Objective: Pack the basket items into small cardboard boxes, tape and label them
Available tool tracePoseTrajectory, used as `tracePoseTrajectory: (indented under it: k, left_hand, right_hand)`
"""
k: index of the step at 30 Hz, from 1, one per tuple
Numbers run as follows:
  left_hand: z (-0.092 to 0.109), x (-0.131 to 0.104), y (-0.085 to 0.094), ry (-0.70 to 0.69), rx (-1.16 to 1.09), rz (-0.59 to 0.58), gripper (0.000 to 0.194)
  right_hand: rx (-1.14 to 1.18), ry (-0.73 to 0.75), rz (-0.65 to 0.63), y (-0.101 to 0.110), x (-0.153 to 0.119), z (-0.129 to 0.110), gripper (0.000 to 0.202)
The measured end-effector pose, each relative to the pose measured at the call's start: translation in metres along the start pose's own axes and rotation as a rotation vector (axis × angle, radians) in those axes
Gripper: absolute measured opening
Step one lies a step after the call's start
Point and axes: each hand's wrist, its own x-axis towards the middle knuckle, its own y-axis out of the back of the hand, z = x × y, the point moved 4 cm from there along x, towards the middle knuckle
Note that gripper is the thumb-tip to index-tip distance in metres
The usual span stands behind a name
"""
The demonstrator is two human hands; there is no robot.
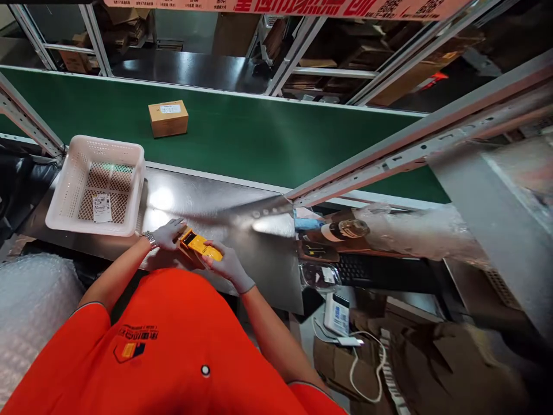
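My right hand, in a grey glove, grips a yellow tape dispenser by its near right end. The dispenser's dark front opening faces left, toward my other hand. Under it sits a small brown cardboard box, mostly covered by the dispenser and close to my body. My left hand, also gloved and with a metal watch at the wrist, holds the box at its left end. Both hands are over the shiny metal table, near its front edge.
A white plastic basket with a labelled packet stands at the left. Behind runs a green conveyor belt carrying a labelled carton. Bubble wrap is at lower left. A metal post, keyboard and cabled white device lie right.
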Motion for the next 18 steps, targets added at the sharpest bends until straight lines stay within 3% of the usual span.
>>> tracePoseTrajectory:
  k: [4,6,8,10,15,18]
  left_hand:
    - [0.023,0.014,-0.006,-0.043,0.059,-0.146,0.037]
    - [0.034,0.017,-0.011,-0.131,0.177,-0.305,0.039]
    - [0.044,0.016,-0.015,-0.277,0.392,-0.485,0.055]
    - [0.051,0.013,-0.016,-0.398,0.584,-0.582,0.073]
    - [0.053,0.013,-0.013,-0.424,0.664,-0.603,0.091]
    - [0.050,0.015,-0.013,-0.411,0.666,-0.596,0.088]
  right_hand:
    - [-0.020,-0.015,-0.021,-0.006,0.004,-0.007,0.054]
    - [-0.031,-0.007,-0.013,-0.005,0.003,-0.011,0.054]
    - [-0.071,0.008,-0.015,0.004,-0.006,-0.011,0.055]
    - [-0.161,0.007,-0.021,0.025,-0.026,-0.006,0.055]
    - [-0.485,-0.123,-0.121,0.093,-0.084,0.026,0.049]
    - [-0.585,-0.156,-0.156,0.090,-0.075,0.034,0.048]
